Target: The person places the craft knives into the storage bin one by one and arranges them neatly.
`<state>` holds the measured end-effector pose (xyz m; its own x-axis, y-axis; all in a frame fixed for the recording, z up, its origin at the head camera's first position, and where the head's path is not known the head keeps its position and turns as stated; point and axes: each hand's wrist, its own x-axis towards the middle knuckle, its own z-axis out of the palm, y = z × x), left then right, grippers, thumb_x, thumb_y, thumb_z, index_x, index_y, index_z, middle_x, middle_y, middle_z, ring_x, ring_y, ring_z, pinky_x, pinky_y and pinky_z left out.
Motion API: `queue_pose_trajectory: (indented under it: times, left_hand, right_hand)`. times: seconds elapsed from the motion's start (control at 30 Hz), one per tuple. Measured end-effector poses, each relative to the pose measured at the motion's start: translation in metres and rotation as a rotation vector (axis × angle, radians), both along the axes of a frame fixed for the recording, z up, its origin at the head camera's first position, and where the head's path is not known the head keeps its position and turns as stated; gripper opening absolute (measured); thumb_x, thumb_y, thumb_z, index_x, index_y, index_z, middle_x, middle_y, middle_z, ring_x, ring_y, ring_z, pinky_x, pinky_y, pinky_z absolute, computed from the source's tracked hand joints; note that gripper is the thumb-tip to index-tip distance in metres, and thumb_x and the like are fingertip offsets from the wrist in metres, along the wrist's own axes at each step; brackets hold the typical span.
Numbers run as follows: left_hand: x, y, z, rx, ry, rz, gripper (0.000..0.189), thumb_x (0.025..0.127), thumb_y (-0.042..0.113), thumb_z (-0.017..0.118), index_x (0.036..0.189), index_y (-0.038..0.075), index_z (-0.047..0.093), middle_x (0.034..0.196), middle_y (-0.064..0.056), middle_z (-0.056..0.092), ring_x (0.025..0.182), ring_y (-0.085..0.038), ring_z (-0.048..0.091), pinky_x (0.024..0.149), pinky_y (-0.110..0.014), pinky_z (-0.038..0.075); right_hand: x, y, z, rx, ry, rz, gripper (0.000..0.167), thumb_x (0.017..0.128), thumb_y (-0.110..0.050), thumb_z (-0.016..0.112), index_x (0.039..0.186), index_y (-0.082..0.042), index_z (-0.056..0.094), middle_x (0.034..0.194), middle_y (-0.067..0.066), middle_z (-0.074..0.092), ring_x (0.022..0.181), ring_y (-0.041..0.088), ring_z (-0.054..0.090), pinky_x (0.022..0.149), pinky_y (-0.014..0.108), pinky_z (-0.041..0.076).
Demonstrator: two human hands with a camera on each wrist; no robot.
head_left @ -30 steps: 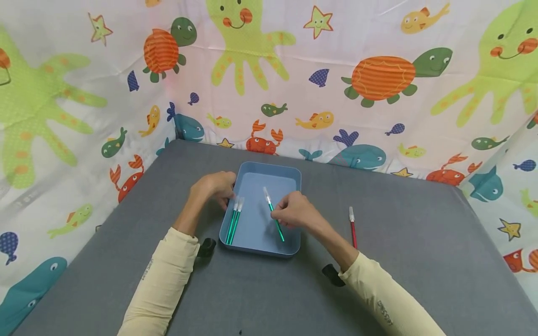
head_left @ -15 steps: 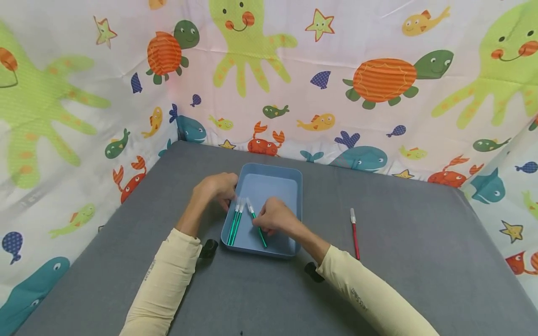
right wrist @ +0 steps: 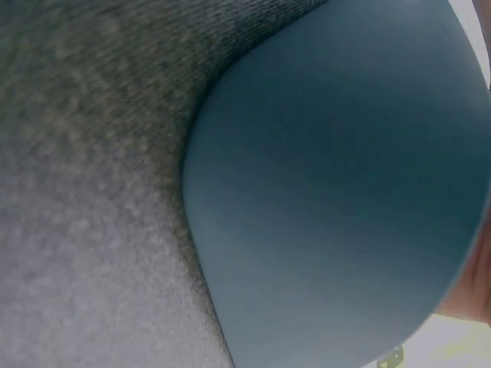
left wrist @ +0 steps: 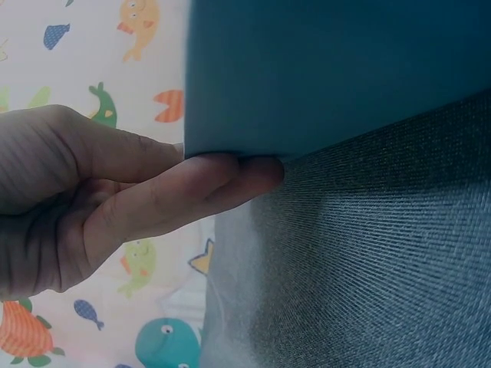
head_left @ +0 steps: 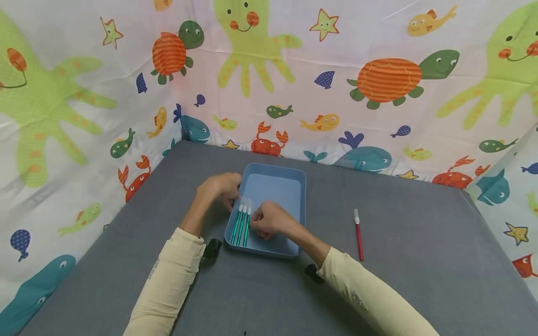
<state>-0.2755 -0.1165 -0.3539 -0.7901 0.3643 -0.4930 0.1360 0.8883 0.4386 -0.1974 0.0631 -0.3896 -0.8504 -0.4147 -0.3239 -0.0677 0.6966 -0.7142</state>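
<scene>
Three slim green pen-like tools with clear caps lie side by side along the left of a blue tray [head_left: 279, 186]. My right hand [head_left: 271, 219] reaches into the tray and pinches the rightmost green pen-like tool [head_left: 246, 228] at its barrel. The other two pen-like tools [head_left: 238, 226] lie just left of it. My left hand [head_left: 220, 187] grips the tray's left wall; in the left wrist view, its thumb is at the rim and its fingers lie against the outside. The right wrist view shows mostly the tray's outer wall [right wrist: 330, 184], which hides the fingers.
A red pen-like tool [head_left: 359, 238] with a pale cap lies on the grey tabletop [head_left: 420, 261], right of the tray. A curtain [head_left: 294, 102] printed with sea animals hangs behind the table and along its sides.
My right hand has moved left inside the tray with the third green pen-like tool, which has turned from slanted to alongside the other two. The left hand keeps its grip on the tray.
</scene>
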Motion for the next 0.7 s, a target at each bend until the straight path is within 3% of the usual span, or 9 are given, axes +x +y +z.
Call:
queue_pose_trajectory:
  times: [0.27, 0.53, 0.7]
  left_hand:
    - [-0.001, 0.001, 0.003, -0.014, -0.031, 0.013, 0.038, 0.103, 0.006, 0.063, 0.137, -0.005, 0.052, 0.113, -0.021, 0.071, 0.086, -0.022, 0.075, 0.073, -0.03, 0.066]
    - [-0.001, 0.001, 0.005, -0.03, -0.023, 0.01, 0.038, 0.103, 0.007, 0.063, 0.137, -0.005, 0.051, 0.115, -0.02, 0.069, 0.088, -0.022, 0.075, 0.075, -0.03, 0.065]
    - [0.0, 0.001, 0.004, 0.013, -0.044, 0.033, 0.038, 0.103, 0.005, 0.062, 0.137, -0.006, 0.05, 0.117, -0.022, 0.068, 0.09, -0.024, 0.075, 0.074, -0.031, 0.066]
  right_hand:
    - [0.002, 0.005, 0.0, -0.006, 0.013, 0.088, 0.018, 0.097, -0.006, 0.068, 0.113, -0.003, 0.076, 0.071, 0.005, 0.069, 0.06, 0.012, 0.064, 0.056, 0.025, 0.059]
    - [0.009, 0.011, 0.014, -0.031, 0.028, 0.058, 0.019, 0.099, -0.012, 0.069, 0.113, -0.001, 0.074, 0.079, 0.01, 0.073, 0.067, 0.017, 0.069, 0.062, 0.026, 0.058]
    - [0.014, 0.026, 0.028, -0.049, 0.074, 0.028, 0.019, 0.1, -0.015, 0.068, 0.113, -0.003, 0.073, 0.08, 0.01, 0.073, 0.069, 0.016, 0.068, 0.064, 0.024, 0.056]
